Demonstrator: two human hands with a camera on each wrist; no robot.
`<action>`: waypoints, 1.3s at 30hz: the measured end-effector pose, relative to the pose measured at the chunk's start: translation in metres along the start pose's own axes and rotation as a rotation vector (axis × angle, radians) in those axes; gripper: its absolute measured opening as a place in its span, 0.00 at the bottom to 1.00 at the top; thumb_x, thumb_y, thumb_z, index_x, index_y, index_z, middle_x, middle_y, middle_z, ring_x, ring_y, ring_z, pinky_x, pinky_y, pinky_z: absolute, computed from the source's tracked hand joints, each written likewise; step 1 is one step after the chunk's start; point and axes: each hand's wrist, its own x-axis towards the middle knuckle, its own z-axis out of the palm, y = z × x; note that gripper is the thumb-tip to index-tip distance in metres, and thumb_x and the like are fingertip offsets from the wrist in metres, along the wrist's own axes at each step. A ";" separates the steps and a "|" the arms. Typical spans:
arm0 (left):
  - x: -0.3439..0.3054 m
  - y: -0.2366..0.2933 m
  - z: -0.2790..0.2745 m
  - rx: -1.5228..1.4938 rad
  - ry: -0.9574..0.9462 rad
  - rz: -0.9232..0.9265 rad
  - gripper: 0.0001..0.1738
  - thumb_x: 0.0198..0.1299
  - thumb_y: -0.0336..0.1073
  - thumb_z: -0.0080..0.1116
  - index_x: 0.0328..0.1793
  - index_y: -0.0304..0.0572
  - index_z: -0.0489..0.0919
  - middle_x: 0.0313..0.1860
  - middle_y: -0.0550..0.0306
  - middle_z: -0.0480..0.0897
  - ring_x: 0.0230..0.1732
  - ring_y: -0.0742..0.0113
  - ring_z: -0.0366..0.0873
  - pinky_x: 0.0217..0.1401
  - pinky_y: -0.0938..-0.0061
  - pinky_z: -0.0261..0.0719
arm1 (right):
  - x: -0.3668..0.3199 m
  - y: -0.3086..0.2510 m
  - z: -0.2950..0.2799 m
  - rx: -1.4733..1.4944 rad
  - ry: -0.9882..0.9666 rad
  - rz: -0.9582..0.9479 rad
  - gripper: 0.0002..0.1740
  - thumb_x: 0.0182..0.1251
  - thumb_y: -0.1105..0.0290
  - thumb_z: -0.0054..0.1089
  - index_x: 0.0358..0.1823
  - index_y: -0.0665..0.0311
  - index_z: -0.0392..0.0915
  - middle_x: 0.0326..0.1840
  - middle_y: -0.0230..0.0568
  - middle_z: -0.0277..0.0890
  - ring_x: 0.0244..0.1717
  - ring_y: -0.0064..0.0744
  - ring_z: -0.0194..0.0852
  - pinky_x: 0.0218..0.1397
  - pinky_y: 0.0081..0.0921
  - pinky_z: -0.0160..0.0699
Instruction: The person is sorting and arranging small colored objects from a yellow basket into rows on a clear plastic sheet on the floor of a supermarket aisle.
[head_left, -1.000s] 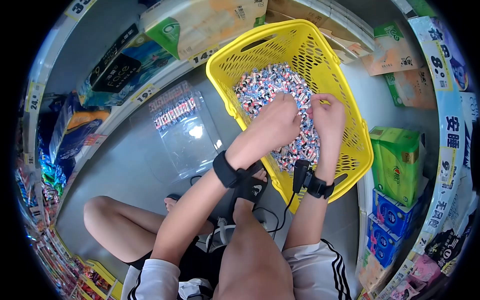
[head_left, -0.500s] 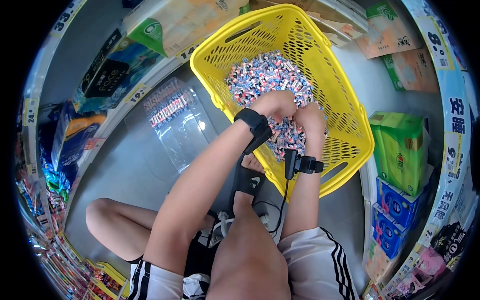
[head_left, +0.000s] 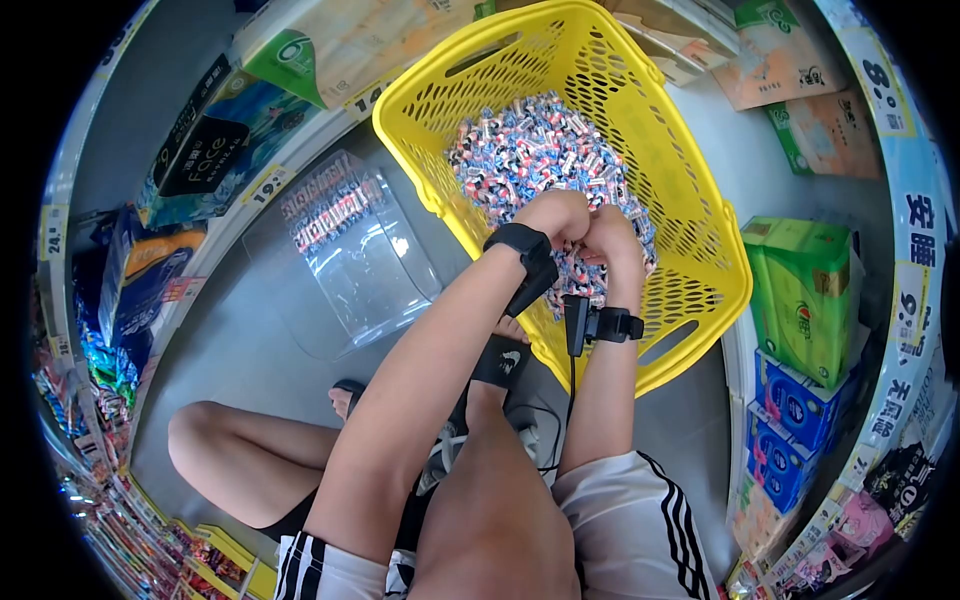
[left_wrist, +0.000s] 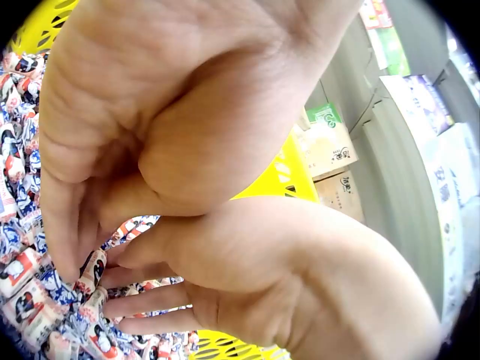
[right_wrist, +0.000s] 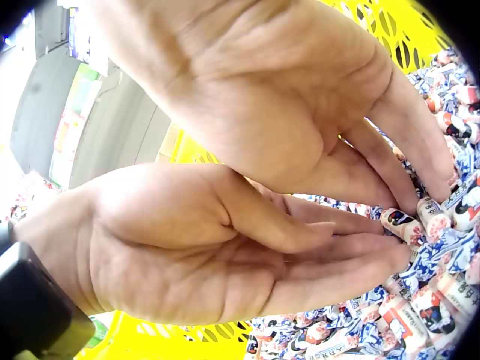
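Wrapped candies (head_left: 535,145) in white, blue and red twist wrappers lie heaped in a yellow plastic basket (head_left: 688,190). My left hand (head_left: 556,214) and right hand (head_left: 614,240) are close together over the near part of the heap, inside the basket. In the left wrist view, the left fingers point down and their tips touch a candy (left_wrist: 92,271). Nearly straight right fingers (left_wrist: 154,301) lie beside it, low among the wrappers. In the right wrist view, the fingertips of both hands meet at the candies (right_wrist: 405,225). The palms are turned toward each other, thumbs held near the fingers.
Left of the basket, a clear plastic box (head_left: 365,285) on the floor holds rows of candies (head_left: 335,215). Shelves with tissue packs (head_left: 800,300) stand on the right, more packages (head_left: 215,150) at the left. My sandaled foot (head_left: 498,360) is near the basket.
Both hands have come down and together toward the near part of the candy heap. The left hand has turned its palm toward the right hand. The view has shifted slightly.
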 end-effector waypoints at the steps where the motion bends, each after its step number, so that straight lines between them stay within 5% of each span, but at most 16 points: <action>1: -0.003 0.000 -0.001 -0.012 -0.005 0.004 0.12 0.60 0.30 0.61 0.43 0.31 0.90 0.36 0.41 0.91 0.36 0.51 0.91 0.38 0.60 0.88 | -0.001 -0.001 0.001 0.005 0.033 -0.002 0.15 0.66 0.67 0.70 0.49 0.71 0.86 0.36 0.49 0.90 0.31 0.36 0.93 0.31 0.32 0.90; 3: -0.011 0.005 -0.007 -0.025 -0.013 0.008 0.11 0.60 0.28 0.60 0.43 0.30 0.90 0.36 0.41 0.91 0.36 0.51 0.92 0.38 0.60 0.88 | 0.005 0.004 0.006 -0.022 0.112 -0.059 0.15 0.64 0.69 0.72 0.47 0.72 0.87 0.35 0.49 0.89 0.32 0.36 0.92 0.32 0.32 0.90; 5: -0.020 0.009 -0.014 -0.003 -0.113 0.008 0.19 0.64 0.25 0.59 0.60 0.20 0.80 0.54 0.32 0.88 0.44 0.48 0.93 0.39 0.61 0.91 | 0.012 0.010 0.010 -0.051 0.184 -0.116 0.15 0.61 0.71 0.74 0.46 0.73 0.87 0.34 0.49 0.89 0.32 0.36 0.92 0.33 0.32 0.89; 8: -0.024 0.010 -0.012 -0.084 -0.042 -0.011 0.18 0.64 0.25 0.59 0.58 0.21 0.81 0.50 0.34 0.89 0.41 0.50 0.93 0.37 0.60 0.91 | -0.010 -0.003 -0.001 -0.158 0.200 -0.236 0.20 0.44 0.77 0.81 0.41 0.75 0.87 0.32 0.49 0.89 0.34 0.34 0.91 0.37 0.32 0.86; 9: -0.026 0.011 -0.013 -0.088 -0.040 -0.014 0.18 0.64 0.25 0.59 0.58 0.21 0.81 0.50 0.34 0.89 0.41 0.50 0.93 0.37 0.60 0.91 | -0.010 -0.002 -0.002 -0.160 0.196 -0.240 0.20 0.44 0.77 0.81 0.41 0.75 0.87 0.32 0.49 0.89 0.34 0.34 0.91 0.37 0.32 0.86; 11: -0.030 0.014 -0.015 -0.004 -0.036 -0.008 0.17 0.65 0.25 0.58 0.57 0.21 0.81 0.46 0.35 0.90 0.40 0.51 0.94 0.36 0.59 0.92 | -0.010 0.000 -0.008 -0.085 0.097 -0.222 0.20 0.52 0.69 0.78 0.47 0.64 0.87 0.44 0.56 0.90 0.49 0.49 0.92 0.49 0.38 0.89; 13: -0.033 0.015 -0.015 -0.026 -0.006 -0.005 0.15 0.59 0.24 0.61 0.52 0.23 0.84 0.44 0.35 0.90 0.38 0.49 0.93 0.35 0.59 0.91 | -0.012 -0.005 -0.009 0.056 0.074 -0.178 0.18 0.52 0.68 0.78 0.46 0.64 0.89 0.40 0.54 0.90 0.44 0.46 0.93 0.48 0.37 0.89; 16: -0.038 0.017 -0.016 0.051 0.090 0.071 0.15 0.50 0.27 0.61 0.43 0.29 0.90 0.39 0.31 0.89 0.45 0.40 0.90 0.50 0.55 0.89 | -0.017 -0.006 -0.014 0.059 0.248 -0.221 0.17 0.55 0.64 0.75 0.44 0.67 0.91 0.37 0.52 0.91 0.39 0.43 0.93 0.45 0.35 0.87; 19: -0.050 0.018 -0.012 0.023 0.304 0.202 0.16 0.46 0.23 0.66 0.44 0.27 0.89 0.45 0.29 0.89 0.46 0.40 0.91 0.45 0.55 0.90 | -0.023 -0.014 -0.021 0.200 0.220 -0.322 0.17 0.55 0.66 0.74 0.44 0.68 0.91 0.36 0.50 0.91 0.37 0.36 0.91 0.42 0.33 0.85; 20: -0.057 0.018 -0.010 -0.060 0.363 0.176 0.17 0.50 0.24 0.66 0.47 0.27 0.88 0.47 0.30 0.88 0.52 0.38 0.89 0.52 0.52 0.88 | -0.028 -0.018 -0.022 0.264 0.212 -0.347 0.16 0.57 0.70 0.71 0.45 0.70 0.90 0.35 0.47 0.90 0.34 0.31 0.89 0.39 0.31 0.82; 24: -0.102 0.021 -0.023 -0.014 0.515 0.215 0.13 0.60 0.25 0.61 0.50 0.28 0.84 0.48 0.33 0.88 0.52 0.35 0.88 0.54 0.48 0.87 | -0.036 -0.035 -0.027 0.343 0.143 -0.404 0.15 0.60 0.77 0.65 0.48 0.73 0.88 0.34 0.44 0.90 0.32 0.27 0.86 0.36 0.29 0.80; 31: -0.163 -0.007 -0.044 0.053 0.779 0.326 0.17 0.55 0.19 0.59 0.52 0.26 0.78 0.39 0.31 0.86 0.45 0.34 0.88 0.47 0.48 0.87 | -0.100 -0.096 -0.030 0.313 0.186 -0.513 0.16 0.61 0.74 0.67 0.49 0.71 0.87 0.37 0.44 0.91 0.36 0.28 0.88 0.42 0.27 0.82; 39: -0.207 -0.064 -0.046 -0.283 1.136 0.447 0.15 0.58 0.16 0.58 0.53 0.27 0.76 0.44 0.29 0.84 0.49 0.25 0.81 0.48 0.43 0.80 | -0.179 -0.165 0.005 0.273 0.252 -0.714 0.15 0.61 0.72 0.71 0.49 0.69 0.87 0.36 0.44 0.91 0.36 0.29 0.90 0.42 0.27 0.86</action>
